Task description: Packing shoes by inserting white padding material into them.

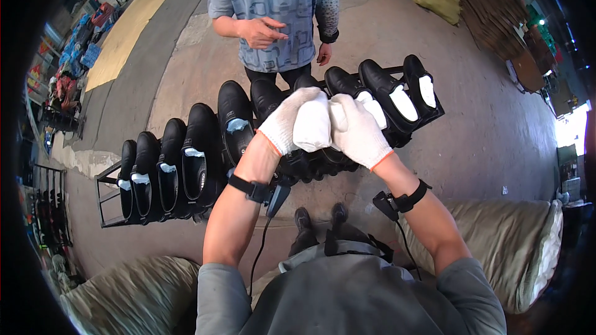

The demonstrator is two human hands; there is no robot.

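Note:
Both my hands wear white knit gloves with orange cuffs and meet over the middle of a row of black slip-on shoes (233, 102). My left hand (290, 116) is closed around a smooth, white roll-shaped wad (312, 129), whose rounded end points toward me. Beside it, my right hand (360, 127) has its fingers curled against more white material; whether this belongs to the same wad, I cannot tell. White inserts fill the openings of the shoes on the right, such as this white insert (403, 103). Crumpled pale-blue stuffing (236, 125) shows in several shoes on the left.
The shoes stand on a black metal rack (107, 195) running across in front of me. Behind it stands a person (273, 18) in a patterned grey shirt, one hand raised. Large fabric-covered bundles (496, 242) lie at both my sides. Sacks (434, 0) are piled far right.

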